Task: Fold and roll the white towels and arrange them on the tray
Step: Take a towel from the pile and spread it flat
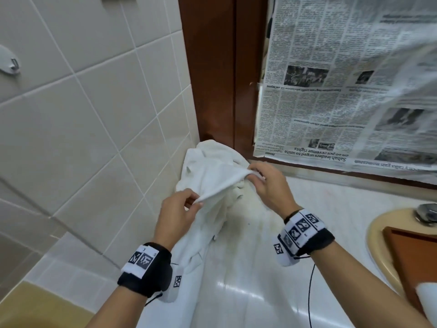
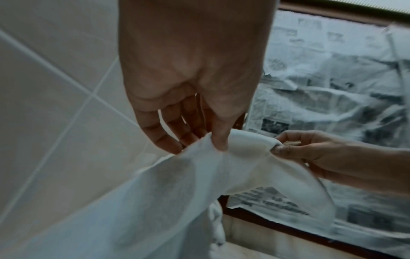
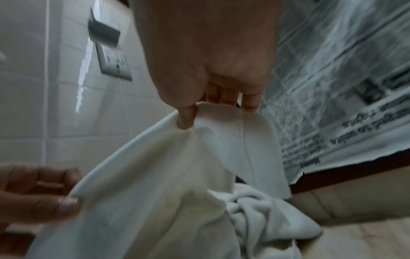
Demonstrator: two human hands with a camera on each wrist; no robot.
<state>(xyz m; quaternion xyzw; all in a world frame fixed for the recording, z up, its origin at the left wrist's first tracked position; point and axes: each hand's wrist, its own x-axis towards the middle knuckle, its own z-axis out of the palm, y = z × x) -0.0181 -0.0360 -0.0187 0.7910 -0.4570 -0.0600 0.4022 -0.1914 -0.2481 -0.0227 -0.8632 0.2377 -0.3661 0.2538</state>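
Note:
A white towel (image 1: 212, 183) hangs lifted above the counter, its top edge stretched between both hands. My left hand (image 1: 189, 204) pinches the near corner of that edge between thumb and fingers (image 2: 219, 143). My right hand (image 1: 254, 177) pinches the far corner, thumb (image 3: 186, 119) pressed on the cloth. More crumpled white towels (image 1: 208, 150) lie in the corner behind (image 3: 261, 215). A brown tray (image 1: 411, 252) sits at the right edge, over the basin, with a rolled white towel (image 1: 425, 297) at its near end.
Tiled wall (image 1: 82, 114) on the left, a wooden frame (image 1: 212, 67) and a newspaper-covered mirror (image 1: 343, 79) behind. White counter (image 1: 248, 268) runs below the hands. A beige basin (image 1: 378, 233) with a tap (image 1: 425, 213) is at the right.

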